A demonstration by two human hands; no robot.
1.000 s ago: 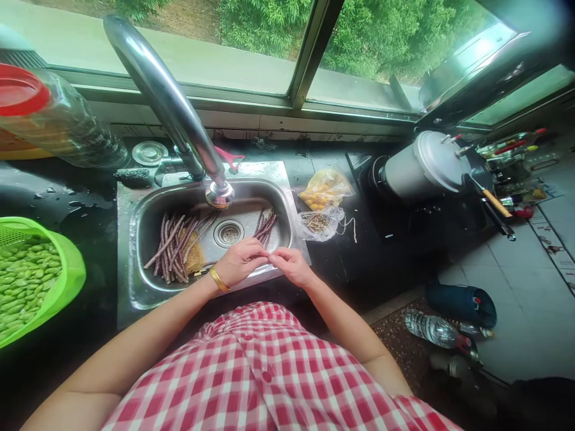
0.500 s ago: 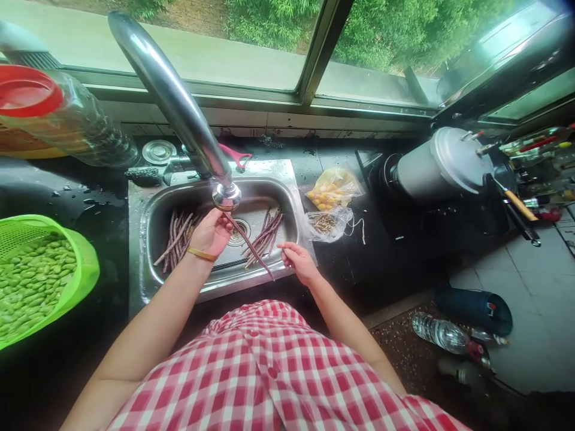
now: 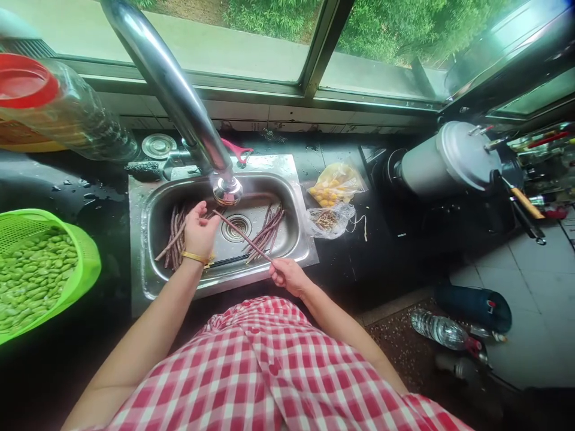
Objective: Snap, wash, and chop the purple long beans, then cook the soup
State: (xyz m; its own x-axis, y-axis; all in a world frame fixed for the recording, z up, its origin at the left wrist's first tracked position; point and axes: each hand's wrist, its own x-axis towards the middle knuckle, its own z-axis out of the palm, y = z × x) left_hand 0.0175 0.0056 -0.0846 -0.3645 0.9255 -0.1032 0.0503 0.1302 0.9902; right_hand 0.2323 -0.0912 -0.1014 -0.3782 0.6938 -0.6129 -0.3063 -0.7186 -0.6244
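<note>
A steel sink (image 3: 296,203) holds two heaps of long purple beans, one at the left (image 3: 175,230) and one at the right (image 3: 267,230). My left hand (image 3: 200,230), with a gold bangle at the wrist, is over the left part of the basin and pinches the far end of one long purple bean (image 3: 242,238). My right hand (image 3: 287,276) is closed on the near end of that same bean at the sink's front rim. The bean stretches slantwise across the drain between both hands.
A chrome tap (image 3: 179,102) arches over the sink. A green basket of shelled green beans (image 3: 31,275) sits at the left on the black counter. A red-capped bottle (image 3: 54,114), two plastic bags (image 3: 335,203), a pressure cooker (image 3: 444,164) and bottles on the floor (image 3: 444,332) surround it.
My hands were together at the front rim; the left one then reached into the basin and lifted a bean. Now the right hand has taken the bean's near end.
</note>
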